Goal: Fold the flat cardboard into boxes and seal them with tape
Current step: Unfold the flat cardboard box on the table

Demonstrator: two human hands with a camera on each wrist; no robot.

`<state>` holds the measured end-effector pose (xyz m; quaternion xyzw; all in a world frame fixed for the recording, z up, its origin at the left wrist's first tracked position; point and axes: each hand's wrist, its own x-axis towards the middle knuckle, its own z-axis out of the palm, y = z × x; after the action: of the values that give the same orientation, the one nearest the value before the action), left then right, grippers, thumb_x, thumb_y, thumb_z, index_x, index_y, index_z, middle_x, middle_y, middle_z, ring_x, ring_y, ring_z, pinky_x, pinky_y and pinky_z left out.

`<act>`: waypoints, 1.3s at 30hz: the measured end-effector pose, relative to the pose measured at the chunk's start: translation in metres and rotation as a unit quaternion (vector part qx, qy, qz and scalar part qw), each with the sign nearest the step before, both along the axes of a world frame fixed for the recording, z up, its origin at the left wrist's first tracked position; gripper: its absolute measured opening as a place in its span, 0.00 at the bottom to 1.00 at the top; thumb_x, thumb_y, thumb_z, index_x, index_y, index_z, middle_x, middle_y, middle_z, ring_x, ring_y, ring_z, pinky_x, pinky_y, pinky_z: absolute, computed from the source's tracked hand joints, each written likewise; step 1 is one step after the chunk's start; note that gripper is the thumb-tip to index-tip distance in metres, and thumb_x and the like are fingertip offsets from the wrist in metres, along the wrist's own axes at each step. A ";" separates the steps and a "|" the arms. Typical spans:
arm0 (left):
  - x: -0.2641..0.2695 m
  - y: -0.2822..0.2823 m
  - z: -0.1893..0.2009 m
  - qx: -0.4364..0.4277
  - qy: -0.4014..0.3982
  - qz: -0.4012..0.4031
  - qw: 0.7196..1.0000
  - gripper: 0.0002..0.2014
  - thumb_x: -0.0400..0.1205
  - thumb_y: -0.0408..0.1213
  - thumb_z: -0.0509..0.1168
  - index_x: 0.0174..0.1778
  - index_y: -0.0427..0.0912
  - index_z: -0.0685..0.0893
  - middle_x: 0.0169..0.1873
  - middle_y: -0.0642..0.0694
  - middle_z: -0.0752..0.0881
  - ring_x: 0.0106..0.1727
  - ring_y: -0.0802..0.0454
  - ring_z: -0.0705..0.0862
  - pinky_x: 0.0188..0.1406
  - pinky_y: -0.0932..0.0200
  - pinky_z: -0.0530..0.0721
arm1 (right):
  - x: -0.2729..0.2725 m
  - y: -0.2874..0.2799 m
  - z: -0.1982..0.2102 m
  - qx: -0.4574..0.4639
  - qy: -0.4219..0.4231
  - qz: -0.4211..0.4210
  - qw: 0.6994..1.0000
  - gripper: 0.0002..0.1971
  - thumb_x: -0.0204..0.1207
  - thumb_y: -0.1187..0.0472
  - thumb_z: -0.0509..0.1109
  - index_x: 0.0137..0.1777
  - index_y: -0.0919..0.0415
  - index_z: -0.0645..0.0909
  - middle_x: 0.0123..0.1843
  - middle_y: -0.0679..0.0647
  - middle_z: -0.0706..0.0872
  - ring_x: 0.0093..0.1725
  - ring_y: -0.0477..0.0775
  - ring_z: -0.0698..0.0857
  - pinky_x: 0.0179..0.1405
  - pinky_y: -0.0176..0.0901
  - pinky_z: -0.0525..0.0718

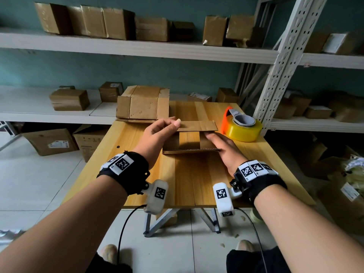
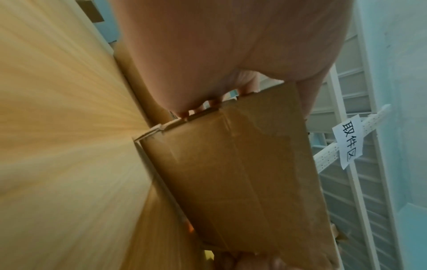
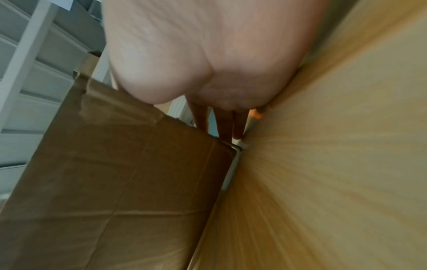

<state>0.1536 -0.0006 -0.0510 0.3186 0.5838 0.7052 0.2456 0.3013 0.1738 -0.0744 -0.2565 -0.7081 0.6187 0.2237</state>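
On the light wooden table point(image 1: 189, 186) the small brown cardboard box point(image 1: 190, 149) stands opened out at the middle, its bottom not yet closed, just beside the yellow tape roll in its orange dispenser point(image 1: 243, 127). Your left hand point(image 1: 157, 134) pinches the far long flap between thumb and fingers; your right hand point(image 1: 224, 147) lies with straight fingers against the right wall. Square the walls first, then fold the flap flat

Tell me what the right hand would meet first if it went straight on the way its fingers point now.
Probably the tape roll: the right hand lies beside the box, fingers pointing away from the person; depth is unclear.
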 end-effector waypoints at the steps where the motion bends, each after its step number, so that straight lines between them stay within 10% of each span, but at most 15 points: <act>1: -0.001 -0.001 -0.001 0.001 0.008 0.005 1.000 0.15 0.81 0.52 0.77 0.54 0.44 0.90 0.66 0.47 0.88 0.66 0.43 0.87 0.63 0.47 0.87 | -0.001 0.000 0.000 0.007 0.001 0.004 1.000 0.24 0.74 0.31 0.73 0.65 0.42 0.90 0.60 0.48 0.94 0.65 0.58 0.90 0.77 0.67 0.80; 6: -0.005 0.001 -0.005 0.018 0.012 0.017 1.000 0.11 0.85 0.36 0.73 0.63 0.50 0.90 0.61 0.42 0.91 0.55 0.49 0.91 0.51 0.56 0.91 | -0.002 0.001 -0.001 0.024 0.006 0.019 1.000 0.25 0.76 0.30 0.71 0.67 0.42 0.89 0.63 0.45 0.93 0.69 0.57 0.88 0.81 0.67 0.74; 17: -0.014 0.000 -0.006 0.012 0.009 0.047 0.999 0.09 0.83 0.32 0.75 0.54 0.51 0.93 0.60 0.43 0.93 0.59 0.42 0.92 0.60 0.46 0.92 | 0.003 0.002 -0.002 -0.042 0.055 0.019 0.997 0.15 0.76 0.40 0.76 0.60 0.41 0.93 0.60 0.49 0.94 0.70 0.61 0.87 0.81 0.72 0.75; 22: -0.020 -0.005 -0.006 0.024 -0.007 0.029 0.999 0.08 0.83 0.31 0.75 0.55 0.47 0.93 0.58 0.41 0.93 0.51 0.48 0.91 0.49 0.56 0.92 | 0.007 0.022 -0.010 -0.049 0.095 0.102 0.989 0.67 0.41 0.22 0.87 0.85 0.42 0.73 0.82 0.50 0.81 0.85 0.56 0.73 0.90 0.67 0.59; 28: -0.018 -0.004 -0.006 0.010 -0.005 0.006 1.000 0.10 0.80 0.32 0.77 0.55 0.45 0.93 0.53 0.41 0.93 0.48 0.47 0.90 0.50 0.50 0.90 | 0.009 0.029 -0.009 -0.059 0.068 0.160 0.983 0.90 0.28 0.29 0.92 0.93 0.42 0.46 0.86 0.52 0.76 0.86 0.52 0.71 0.89 0.57 0.62; 39: -0.019 -0.001 -0.010 0.019 -0.020 0.017 0.999 0.10 0.77 0.36 0.79 0.53 0.46 0.93 0.56 0.39 0.93 0.50 0.44 0.90 0.43 0.53 0.90 | 0.012 0.008 0.013 0.072 0.047 0.251 0.964 0.71 0.49 0.18 0.78 0.91 0.53 0.62 0.86 0.53 0.76 0.88 0.56 0.71 0.90 0.69 0.60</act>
<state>0.1348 -0.0014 -0.0607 0.2993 0.5706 0.7266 0.2384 0.3131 0.1817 -0.0615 -0.0244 -0.7809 0.6140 0.1122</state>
